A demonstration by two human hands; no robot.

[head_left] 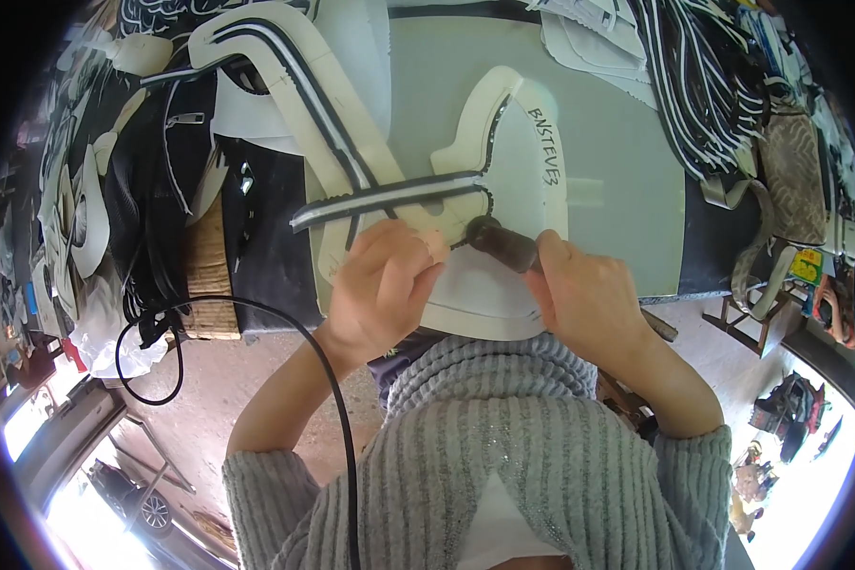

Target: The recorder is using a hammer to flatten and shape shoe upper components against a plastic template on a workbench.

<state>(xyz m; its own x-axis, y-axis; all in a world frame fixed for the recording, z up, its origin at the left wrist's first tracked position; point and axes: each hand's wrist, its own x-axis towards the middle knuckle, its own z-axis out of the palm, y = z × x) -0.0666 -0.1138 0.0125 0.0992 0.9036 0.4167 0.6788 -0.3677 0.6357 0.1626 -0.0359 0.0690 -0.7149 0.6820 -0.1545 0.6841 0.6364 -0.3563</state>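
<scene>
My right hand [584,294] is closed round the brown handle of a hammer [505,245], its dark rounded end resting by the inner curve of a cream-coloured template [532,128]. Dark notched trim runs along that curve. My left hand [385,285] is closed, thumb and fingers bunched beside the curve, with the trim's end leading to the fingertips; what lies under them is partly hidden. A black strip with a light centre stripe [389,198] stretches across above the left hand. Beneath it, a long bent cream template [328,104] carries a similar strip.
A grey-green work mat [627,209] covers the table. Striped cords [698,85] and white sheets [594,43] lie at the far right. Black fabric with zips [161,161] and cream offcuts [90,214] crowd the left. A black cable [294,323] loops past my left forearm.
</scene>
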